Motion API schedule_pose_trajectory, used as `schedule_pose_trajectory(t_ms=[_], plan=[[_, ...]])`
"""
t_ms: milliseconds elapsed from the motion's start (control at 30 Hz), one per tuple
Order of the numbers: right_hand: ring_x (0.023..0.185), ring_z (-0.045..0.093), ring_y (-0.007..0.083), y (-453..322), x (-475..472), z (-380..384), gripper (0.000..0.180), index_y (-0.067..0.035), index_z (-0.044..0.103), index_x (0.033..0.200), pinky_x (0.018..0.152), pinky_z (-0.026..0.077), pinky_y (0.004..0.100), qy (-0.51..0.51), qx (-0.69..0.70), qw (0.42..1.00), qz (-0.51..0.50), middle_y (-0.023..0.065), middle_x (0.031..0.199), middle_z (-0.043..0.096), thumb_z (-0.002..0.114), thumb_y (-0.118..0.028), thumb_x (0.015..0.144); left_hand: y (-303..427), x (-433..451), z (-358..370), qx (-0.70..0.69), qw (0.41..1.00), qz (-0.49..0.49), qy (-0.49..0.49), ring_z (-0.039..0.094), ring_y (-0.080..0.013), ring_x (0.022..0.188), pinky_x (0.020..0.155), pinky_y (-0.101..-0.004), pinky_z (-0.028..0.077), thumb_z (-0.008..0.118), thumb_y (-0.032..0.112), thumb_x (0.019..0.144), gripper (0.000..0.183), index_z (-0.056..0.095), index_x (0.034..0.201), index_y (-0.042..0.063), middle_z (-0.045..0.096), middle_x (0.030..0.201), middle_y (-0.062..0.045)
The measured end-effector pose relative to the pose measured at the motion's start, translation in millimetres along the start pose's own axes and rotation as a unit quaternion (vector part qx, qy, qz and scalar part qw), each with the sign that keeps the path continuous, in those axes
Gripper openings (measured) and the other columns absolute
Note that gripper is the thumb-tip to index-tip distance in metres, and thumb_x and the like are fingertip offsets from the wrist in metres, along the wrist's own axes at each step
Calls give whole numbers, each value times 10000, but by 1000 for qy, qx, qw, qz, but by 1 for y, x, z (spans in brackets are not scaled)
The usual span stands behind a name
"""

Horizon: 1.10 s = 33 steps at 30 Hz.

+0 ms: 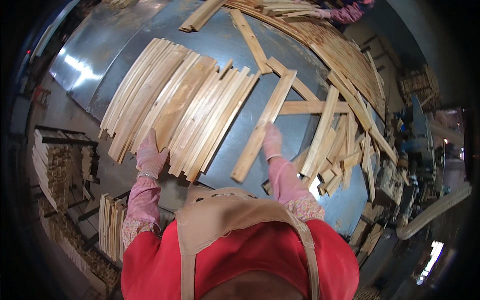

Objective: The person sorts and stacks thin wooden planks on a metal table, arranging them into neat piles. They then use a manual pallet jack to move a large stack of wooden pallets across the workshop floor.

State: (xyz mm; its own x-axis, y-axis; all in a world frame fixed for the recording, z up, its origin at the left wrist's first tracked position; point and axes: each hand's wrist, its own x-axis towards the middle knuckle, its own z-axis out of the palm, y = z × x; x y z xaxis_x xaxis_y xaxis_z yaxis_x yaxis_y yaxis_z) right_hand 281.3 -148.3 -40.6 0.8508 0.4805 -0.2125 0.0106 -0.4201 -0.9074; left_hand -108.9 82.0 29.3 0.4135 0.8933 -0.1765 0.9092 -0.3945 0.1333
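Note:
Long wooden strips (180,108) lie side by side in a wide row on a metal-topped table (240,150). My left hand (151,155), in a pale glove, rests at the near ends of these strips, thumb spread from the fingers; whether it grips one cannot be told. To the right, one separate wooden board (264,123) lies slanted on the metal. My right hand (272,141), also gloved, touches this board's right edge; its fingertips are partly hidden. Right of that hand, loose boards (320,131) lie crossed over one another in a jumbled heap.
Another person's sleeved arm and hand (343,14) are by strips at the top right. A long reddish-brown wooden surface (337,48) edges the table's far side. Stacked strips (56,165) stand on racks at lower left. A ribbed hose (435,213) and machinery are at right.

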Motion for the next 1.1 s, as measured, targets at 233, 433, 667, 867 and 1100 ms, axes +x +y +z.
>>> schedule_pose_trajectory(t_ms=[233,433,667,867,1100], plan=[[1314,576,545,-47,-90,72,745,8,337,1581,1117,436,533,-318,-151,935,40,400,1369,614,516,-459,1030,34,7,-25,-5,1000,-18,10,590,-403,1288,1118,-490,462,834,377,838,915,393,1593,104,620,1394,-231],[1359,581,445,-21,1,11,658,-17,540,1506,1123,459,487,-206,-214,952,-70,285,1416,640,574,-453,1014,88,6,25,-86,965,143,201,537,-450,1335,1170,-528,420,806,358,805,816,541,1509,43,575,1472,-257],[1352,577,422,-41,179,-100,848,-69,456,1591,1153,451,478,-10,-374,923,-88,258,1465,603,748,-461,898,270,73,-21,-238,942,232,44,570,-402,1350,1154,-493,462,753,319,883,642,602,1440,38,591,1469,-228],[1416,515,376,-66,269,-124,956,-134,459,1599,1176,430,466,-2,-526,844,-104,172,1517,575,844,-495,802,418,224,15,-258,935,243,6,580,-395,1324,1108,-499,491,768,324,878,668,565,1466,82,584,1450,-181],[1233,607,356,-6,221,-185,760,-197,613,1435,1036,508,484,-35,-515,855,-48,106,1303,674,833,-542,794,505,364,57,-177,984,20,16,577,-418,1331,1109,-497,502,814,401,845,757,515,1461,77,520,1451,-227]])
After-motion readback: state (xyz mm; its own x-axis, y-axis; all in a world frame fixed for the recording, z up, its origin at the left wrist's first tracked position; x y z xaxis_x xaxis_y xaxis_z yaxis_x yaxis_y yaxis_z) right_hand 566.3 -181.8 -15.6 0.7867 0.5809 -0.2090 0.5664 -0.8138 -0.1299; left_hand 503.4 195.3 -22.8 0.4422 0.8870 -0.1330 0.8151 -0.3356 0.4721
